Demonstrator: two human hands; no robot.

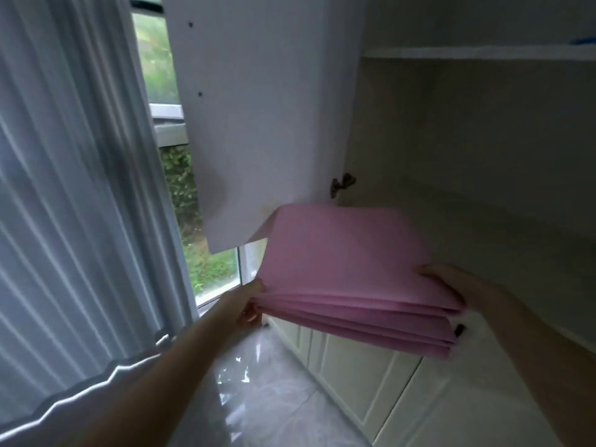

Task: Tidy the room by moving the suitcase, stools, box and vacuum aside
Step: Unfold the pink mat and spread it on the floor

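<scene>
A flat pink stack of folded sheets (342,269), layered like a folded-down box, is held up in front of an open white cupboard. My left hand (250,306) grips its near left corner, thumb on top and fingers under the layers. My right hand (451,282) holds the right edge, with the fingers lying along the top and side. The stack's far end reaches the sill of the cupboard's open compartment (467,175). No suitcase, stool or vacuum is in view.
The cupboard door (258,117) stands open to the left, in front of a window (180,188). A grey-white curtain (71,188) hangs at the left. A shelf (477,53) spans the cupboard above. Lower cupboard doors (354,382) and glossy floor tiles (258,398) lie below.
</scene>
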